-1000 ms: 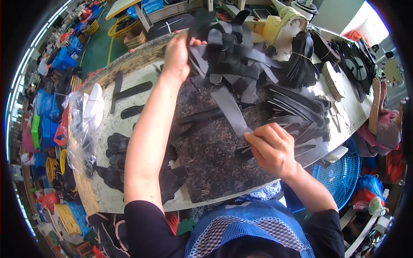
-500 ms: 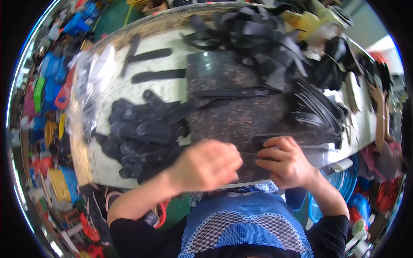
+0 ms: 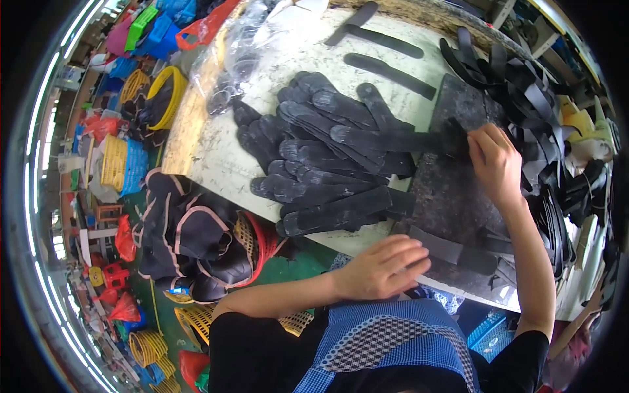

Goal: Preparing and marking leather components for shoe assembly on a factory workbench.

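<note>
My right hand (image 3: 496, 167) is over the dark stone slab (image 3: 452, 190), its fingers closed at the right end of a long black strip (image 3: 393, 139). That strip stretches left across a heap of rounded black strips (image 3: 321, 170). Part of the grip is hidden by blur and dark material. My left hand (image 3: 385, 267) hovers by the slab's near edge, fingers extended and slightly apart, holding nothing visible. Just right of it, a flat black strip (image 3: 452, 252) lies on the slab, apparently apart from the fingertips.
Separate black strips (image 3: 390, 75) lie at the far side of the white table (image 3: 242, 177). Tangled black bands (image 3: 524, 98) and a stack of thin strips (image 3: 553, 229) stand to the right. Clear plastic (image 3: 239, 62) covers the left edge. A red basket (image 3: 265, 245) is below the table.
The view has swung left. My right hand has moved from the slab's near edge to its far part, onto a strip's end. My left hand stays near the front edge, fingers straighter.
</note>
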